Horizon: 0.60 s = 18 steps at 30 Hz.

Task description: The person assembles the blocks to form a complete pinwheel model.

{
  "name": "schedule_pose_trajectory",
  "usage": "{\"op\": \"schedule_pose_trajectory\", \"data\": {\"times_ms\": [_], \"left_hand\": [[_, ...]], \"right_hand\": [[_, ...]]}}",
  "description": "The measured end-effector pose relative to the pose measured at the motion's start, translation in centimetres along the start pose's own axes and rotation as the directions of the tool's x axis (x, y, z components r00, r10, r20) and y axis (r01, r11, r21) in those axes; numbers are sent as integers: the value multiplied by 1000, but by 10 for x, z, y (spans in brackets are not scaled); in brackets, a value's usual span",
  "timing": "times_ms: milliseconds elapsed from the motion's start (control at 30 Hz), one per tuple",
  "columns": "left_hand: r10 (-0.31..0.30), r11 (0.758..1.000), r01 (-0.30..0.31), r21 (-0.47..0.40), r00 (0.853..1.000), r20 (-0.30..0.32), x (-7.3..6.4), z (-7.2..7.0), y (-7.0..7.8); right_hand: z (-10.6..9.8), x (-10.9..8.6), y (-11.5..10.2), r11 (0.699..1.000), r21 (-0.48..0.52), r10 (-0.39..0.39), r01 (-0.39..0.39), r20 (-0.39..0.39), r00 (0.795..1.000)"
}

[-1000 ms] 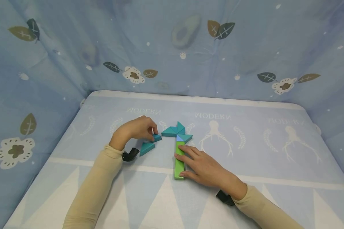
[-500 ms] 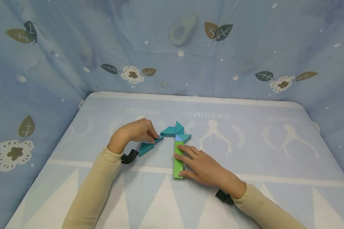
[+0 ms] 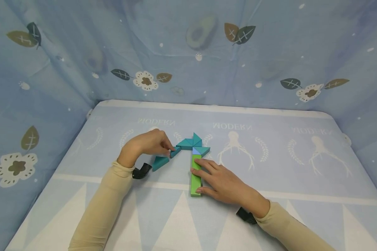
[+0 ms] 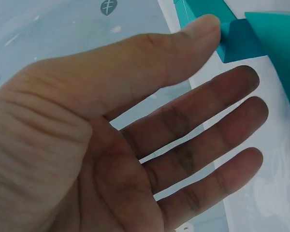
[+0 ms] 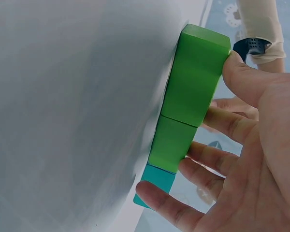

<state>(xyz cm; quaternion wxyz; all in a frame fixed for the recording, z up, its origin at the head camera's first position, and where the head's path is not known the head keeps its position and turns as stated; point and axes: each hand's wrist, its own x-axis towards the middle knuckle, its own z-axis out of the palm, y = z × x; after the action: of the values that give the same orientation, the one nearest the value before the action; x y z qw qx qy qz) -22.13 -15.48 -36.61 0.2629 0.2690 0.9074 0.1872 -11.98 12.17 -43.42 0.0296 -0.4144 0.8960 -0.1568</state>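
In the head view my left hand (image 3: 149, 143) pinches a small teal triangular block (image 3: 175, 151) between thumb and index finger. The thumb's tip presses on that block (image 4: 241, 41) in the left wrist view, with the other fingers spread loosely. Its upper end meets, or nearly meets, the left tip of a pinwheel of teal triangular blocks (image 3: 185, 143). Below and left lies a separate teal triangular block (image 3: 160, 162). My right hand (image 3: 223, 183) rests fairly straight fingers and thumb along a column of green blocks (image 3: 196, 181), two of which show in the right wrist view.
A light blue triangular block (image 3: 196, 151) sits between the pinwheel and the green column. Black wrist devices (image 3: 142, 171) are strapped at both cuffs. The patterned table mat (image 3: 270, 160) runs back to a blue printed curtain (image 3: 176, 52).
My left hand has turned the pinched teal block and shifted it slightly right, up to the pinwheel's left tip. The right hand stays on the green column.
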Motion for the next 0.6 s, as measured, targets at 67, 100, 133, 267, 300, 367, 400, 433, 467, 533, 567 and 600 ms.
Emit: {"op": "schedule_pose_trajectory", "data": {"times_ms": [67, 100, 133, 267, 300, 367, 400, 433, 467, 533, 567, 600], "left_hand": [[12, 1000, -12, -3, 1000, 6, 0, 0, 0], [22, 1000, -22, -3, 1000, 9, 0, 1, -1], [30, 1000, -30, -3, 999, 12, 1, 2, 0], [42, 999, -42, -1, 999, 14, 3, 4, 1], [49, 999, -49, 5, 999, 12, 3, 5, 2], [60, 998, -60, 10, 998, 13, 4, 6, 3], [63, 998, -63, 13, 998, 14, 4, 6, 3], [69, 997, -69, 17, 998, 16, 5, 7, 4], [74, 997, -75, 19, 997, 19, 5, 8, 4], [78, 997, -78, 21, 997, 23, 6, 9, 6], [78, 997, -78, 20, 997, 23, 6, 10, 6], [77, 997, -77, 20, 997, 22, 6, 10, 7]], "right_hand": [[1, 0, 0, 1000, 1, 0, 0, -1, 1000], [1, 0, 0, 1000, 2, 1, -1, -1, 1000], [1, 0, 0, 1000, 4, 1, -1, -2, 1000], [1, 0, 0, 1000, 11, 5, -5, 1, 1000], [2, 0, 0, 1000, 12, 6, -6, 2, 1000], [2, 0, 0, 1000, 11, 7, -7, 4, 1000], [2, 0, 0, 1000, 10, 7, -7, 4, 1000], [2, 0, 0, 1000, 7, 7, -7, 4, 1000], [2, 0, 0, 1000, 5, 6, -6, 2, 1000], [2, 0, -1, 1000, 2, 3, -3, 0, 1000], [1, 0, -1, 1000, -1, 2, -2, -2, 1000], [2, 0, -1, 1000, -2, 1, -1, -4, 1000]]}}
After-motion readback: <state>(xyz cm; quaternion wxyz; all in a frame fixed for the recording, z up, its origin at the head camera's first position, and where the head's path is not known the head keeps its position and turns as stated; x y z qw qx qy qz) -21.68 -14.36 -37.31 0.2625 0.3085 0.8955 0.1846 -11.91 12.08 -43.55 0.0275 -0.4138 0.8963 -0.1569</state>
